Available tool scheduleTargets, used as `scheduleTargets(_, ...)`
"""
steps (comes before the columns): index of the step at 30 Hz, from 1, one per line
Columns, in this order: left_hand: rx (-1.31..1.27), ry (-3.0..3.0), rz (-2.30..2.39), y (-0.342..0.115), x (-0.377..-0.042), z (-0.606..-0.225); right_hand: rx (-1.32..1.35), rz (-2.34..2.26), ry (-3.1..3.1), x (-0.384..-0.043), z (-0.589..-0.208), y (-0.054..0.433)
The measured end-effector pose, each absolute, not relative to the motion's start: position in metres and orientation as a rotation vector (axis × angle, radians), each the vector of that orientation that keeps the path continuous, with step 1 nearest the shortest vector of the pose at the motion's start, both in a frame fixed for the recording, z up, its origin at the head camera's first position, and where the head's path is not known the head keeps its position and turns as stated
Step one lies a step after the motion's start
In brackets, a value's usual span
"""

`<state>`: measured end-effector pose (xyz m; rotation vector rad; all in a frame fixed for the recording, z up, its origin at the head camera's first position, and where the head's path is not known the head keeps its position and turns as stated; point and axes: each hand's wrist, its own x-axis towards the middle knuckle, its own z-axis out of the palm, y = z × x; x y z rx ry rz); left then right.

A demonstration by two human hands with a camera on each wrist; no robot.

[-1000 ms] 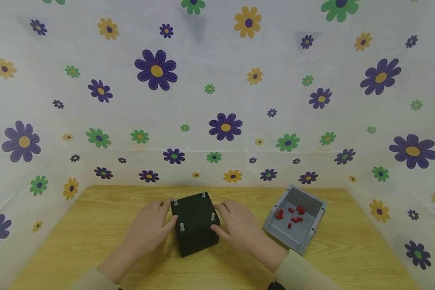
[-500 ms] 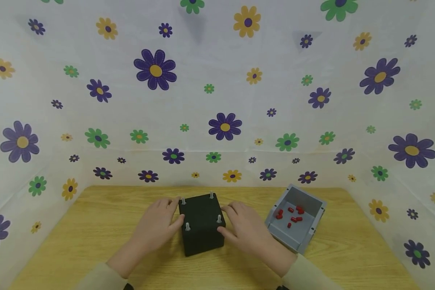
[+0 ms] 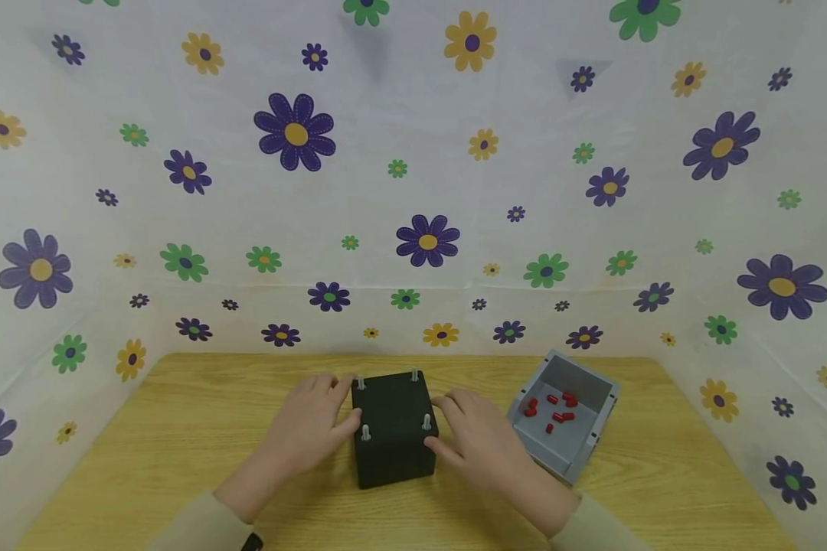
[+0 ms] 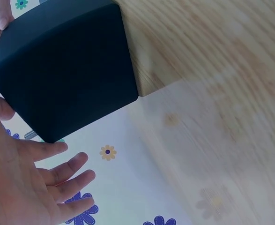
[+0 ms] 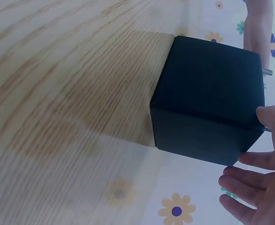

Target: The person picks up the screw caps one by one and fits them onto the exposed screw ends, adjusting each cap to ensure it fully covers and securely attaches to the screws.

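Observation:
A black block (image 3: 394, 459) with rounded edges stands on the table, and several thin metal pins (image 3: 426, 422) rise from the corners of its top. My left hand (image 3: 308, 425) holds its left side, thumb on the near part and index finger by the far corner. The left wrist view has the thumb and index finger at the edges of the block (image 4: 67, 70), with the other fingers spread below. On the right side my right hand (image 3: 478, 440) holds it the same way. In the right wrist view the thumb presses near a pin on the block (image 5: 207, 89).
To the right stands a grey plastic bin (image 3: 519, 428) with several small red cylinders (image 3: 568, 398) lying in it, close to my right forearm. The wooden table (image 3: 200, 413) ends at a white flower-print sheet (image 3: 358, 207) at the back and both sides.
Both hands have moved the black block to the right across the table and turned it slightly, so its sides stand squarer to me. The grey bin has stayed put.

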<state>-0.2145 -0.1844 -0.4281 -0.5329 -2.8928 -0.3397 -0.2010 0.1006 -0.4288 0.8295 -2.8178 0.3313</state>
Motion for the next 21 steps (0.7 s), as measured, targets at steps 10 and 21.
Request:
scheduleTargets(10, -0.557, -2.875, -0.347, -0.176, -0.216, -0.429, 0.805, 0.310, -2.813, -0.196, -0.429, 0.109)
scheduleTargets(21, -0.581, -2.891, -0.360, -0.169, -0.219, -0.433, 0.788, 0.315, -2.804, -0.191, -0.432, 0.117)
